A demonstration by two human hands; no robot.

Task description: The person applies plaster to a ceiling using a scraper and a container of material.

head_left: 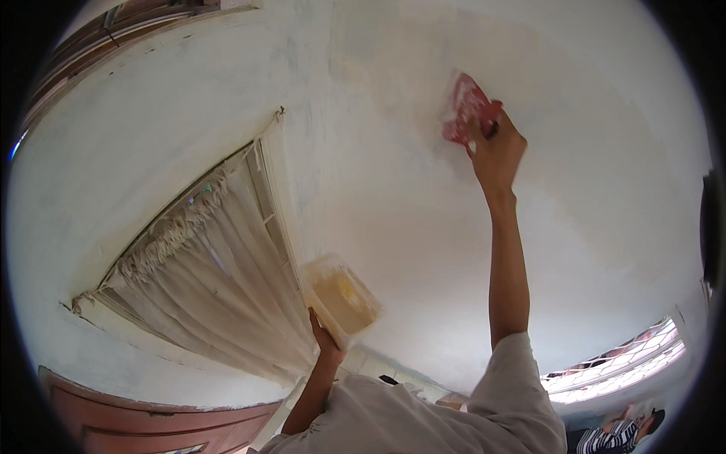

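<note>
High on the pale wall, my right hand is closed round a red putty spreader smeared with white. The spreader's flat blade lies against the wall, or very close to it; its edge is slightly blurred. Lower and to the left, my left hand grips the near side of a yellowish rectangular tub with whitish smears round its rim. How much it holds is hard to make out.
A curtained window sits in the wall at left, near the tub. A reddish-brown door is at lower left and wooden slats at upper left. At lower right are a bright grilled window and a person in stripes.
</note>
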